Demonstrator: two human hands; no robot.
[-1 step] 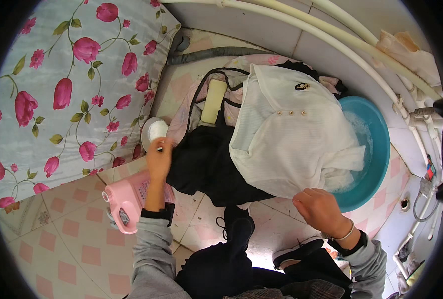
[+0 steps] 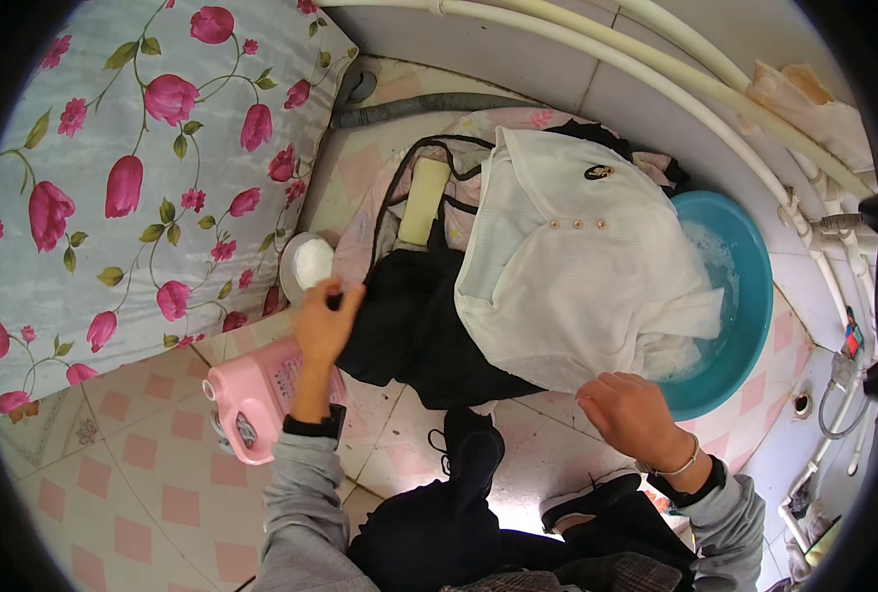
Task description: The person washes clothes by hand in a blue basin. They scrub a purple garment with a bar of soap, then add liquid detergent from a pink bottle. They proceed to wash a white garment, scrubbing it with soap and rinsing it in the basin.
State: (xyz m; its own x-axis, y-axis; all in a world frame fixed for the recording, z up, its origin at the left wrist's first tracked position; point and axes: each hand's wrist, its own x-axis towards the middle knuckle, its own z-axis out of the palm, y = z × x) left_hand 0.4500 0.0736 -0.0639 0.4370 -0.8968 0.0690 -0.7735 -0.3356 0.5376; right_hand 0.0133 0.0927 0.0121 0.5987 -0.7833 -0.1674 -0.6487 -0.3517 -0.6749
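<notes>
A white ribbed shirt (image 2: 567, 276) with small gold buttons and a dark emblem lies spread over a pile of clothes. Its lower right part hangs into a teal basin (image 2: 758, 286) of sudsy water. My right hand (image 2: 633, 410) has its fingers closed at the shirt's near hem. To the left, my left hand (image 2: 323, 331) is beside black cloth (image 2: 399, 316), thumb and fingers apart, with nothing visible in it. Just beyond that hand stands a small round tub (image 2: 294, 264) with white powder (image 2: 312, 261) in it. A pale yellow oblong block (image 2: 424, 202) rests on the clothes.
A pink jug with a handle (image 2: 251, 390) lies on the tiled floor by my left forearm. A flower-patterned cover (image 2: 162, 178) fills the left side. A grey corrugated hose (image 2: 429, 105) and white pipes (image 2: 616, 59) run along the wall. My black shoes (image 2: 473, 434) are below the clothes.
My left hand has shifted slightly right and nearer to me, away from the tub, and its fingers have spread. My right hand and the shirt are almost unmoved.
</notes>
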